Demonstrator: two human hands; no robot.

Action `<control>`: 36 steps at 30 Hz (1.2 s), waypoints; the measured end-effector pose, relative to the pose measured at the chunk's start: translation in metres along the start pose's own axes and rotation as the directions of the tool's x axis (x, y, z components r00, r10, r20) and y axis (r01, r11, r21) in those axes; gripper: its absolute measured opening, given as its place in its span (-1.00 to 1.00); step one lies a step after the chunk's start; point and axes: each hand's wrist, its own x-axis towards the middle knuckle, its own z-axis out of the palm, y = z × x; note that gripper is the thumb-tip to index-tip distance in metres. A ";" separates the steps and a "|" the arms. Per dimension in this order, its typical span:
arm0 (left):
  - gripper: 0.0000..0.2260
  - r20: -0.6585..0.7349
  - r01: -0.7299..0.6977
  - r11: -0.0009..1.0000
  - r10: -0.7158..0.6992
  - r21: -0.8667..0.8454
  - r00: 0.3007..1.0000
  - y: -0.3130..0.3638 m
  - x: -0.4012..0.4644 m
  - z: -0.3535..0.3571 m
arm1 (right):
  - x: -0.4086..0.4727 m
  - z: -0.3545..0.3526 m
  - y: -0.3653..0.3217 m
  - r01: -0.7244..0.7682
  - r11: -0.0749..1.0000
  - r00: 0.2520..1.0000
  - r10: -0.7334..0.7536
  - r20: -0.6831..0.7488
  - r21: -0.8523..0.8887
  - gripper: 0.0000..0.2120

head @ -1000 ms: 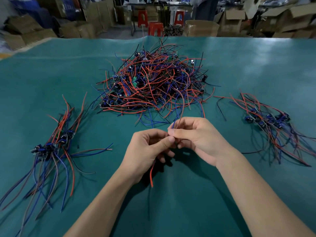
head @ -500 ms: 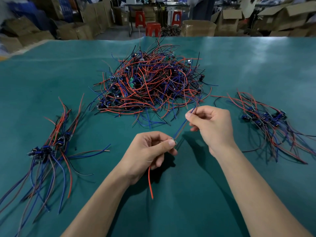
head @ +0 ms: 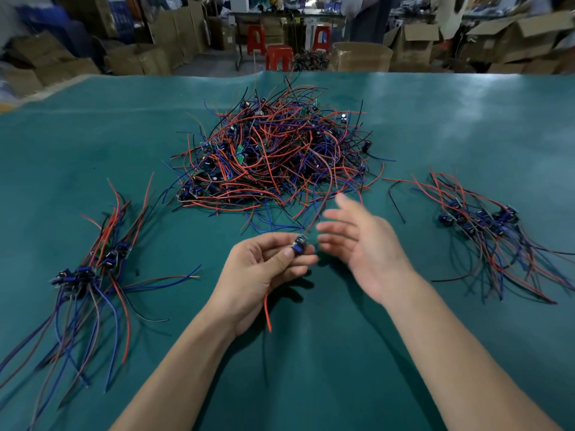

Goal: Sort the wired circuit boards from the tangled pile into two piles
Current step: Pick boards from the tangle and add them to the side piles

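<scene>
A big tangled pile (head: 273, 160) of small circuit boards with red, blue and black wires lies in the middle of the green table (head: 311, 353). One sorted pile (head: 90, 269) lies at the left, another sorted pile (head: 485, 225) at the right. My left hand (head: 264, 272) pinches a small blue wired board (head: 299, 245) between thumb and fingers; a red wire hangs below the hand and thin wires run from the board up toward the tangle. My right hand (head: 361, 244) hovers just right of the board, blurred, fingers spread, holding nothing.
Beyond the table's far edge stand cardboard boxes (head: 361, 57), red stools (head: 280, 56) and a workbench. Loose wire ends spread out from all three piles across the mat.
My right hand let go of the wires it was drawing out and opened, fingers spread. The left hand turned, so the small board now shows at its fingertips.
</scene>
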 end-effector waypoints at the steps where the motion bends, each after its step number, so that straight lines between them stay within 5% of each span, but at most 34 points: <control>1: -0.85 -0.030 -0.013 1.000 0.012 -0.013 0.999 0.000 0.001 -0.001 | -0.004 0.004 0.004 0.015 0.997 0.994 -0.006 0.105 -0.079 -0.63; 3: -0.89 -0.062 -0.031 0.999 0.032 0.014 0.998 0.001 0.001 -0.002 | -0.011 0.010 0.012 0.177 0.945 0.958 -0.101 0.270 -0.275 -0.78; 6: -0.93 -0.073 -0.038 0.992 0.047 0.118 0.996 0.000 0.000 0.001 | -0.011 0.010 0.018 0.357 0.842 0.922 -0.250 0.294 -0.404 -0.88; 12: -0.87 -0.012 0.014 0.973 -0.012 0.231 1.000 0.002 -0.002 0.002 | -0.009 0.001 0.007 0.298 0.888 0.937 -0.201 0.286 -0.350 -0.99; 19: -0.84 0.075 0.016 0.929 -0.047 0.370 0.996 -0.003 -0.004 0.005 | -0.005 -0.015 -0.017 0.245 0.956 0.970 -0.240 0.050 -0.165 -0.94; 22: -0.83 0.084 -0.006 0.917 -0.029 0.398 0.996 -0.004 -0.005 0.005 | 0.001 -0.034 -0.034 0.312 0.916 0.928 -0.351 -0.124 -0.253 -0.79; 26: -0.88 0.027 -0.030 0.931 0.021 0.364 0.999 -0.004 -0.002 0.004 | 0.004 -0.080 -0.065 0.270 0.684 0.885 -0.453 -0.105 -0.677 -0.83; 29: -0.90 0.010 -0.036 0.927 0.034 0.373 0.999 -0.005 -0.002 0.005 | 0.006 -0.116 -0.097 0.120 0.328 0.867 -0.494 -0.062 -0.937 -0.91; 32: -0.89 0.005 -0.025 0.924 0.025 0.382 1.000 -0.006 0.000 0.004 | 0.015 -0.136 -0.124 -0.084 -0.033 0.888 -0.455 -0.060 -0.996 -0.82; 36: -0.88 0.008 -0.027 0.932 0.026 0.362 1.000 -0.007 0.002 0.004 | 0.029 -0.134 -0.135 -0.222 -0.292 0.914 -0.394 -0.094 -0.930 -0.94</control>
